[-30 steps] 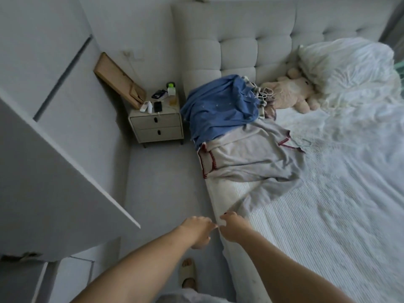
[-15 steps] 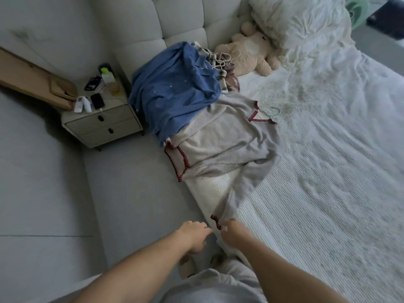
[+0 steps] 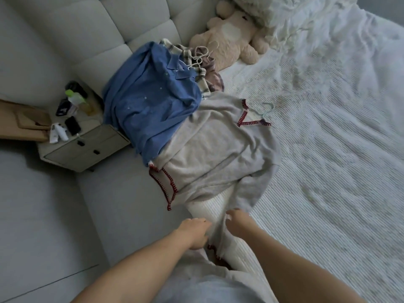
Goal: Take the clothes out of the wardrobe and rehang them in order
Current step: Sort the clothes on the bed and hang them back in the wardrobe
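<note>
My view has dipped closer; both hands, left [image 3: 195,234] and right [image 3: 237,224], now pinch the sweater's [image 3: 218,154] sleeve. The sweater lies neck toward the pillows. Its cuff is half hidden.

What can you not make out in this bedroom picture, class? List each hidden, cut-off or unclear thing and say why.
Head view only:
- Plaid garments: mostly covered by the blue shirt.
- Hanger in the grey sweater: only its hook shows.
- Left hand and right hand: fingertips buried in the sweater's sleeve.
- Nightstand items: too small to identify.
- Plush toy: head under the duvet.
</note>
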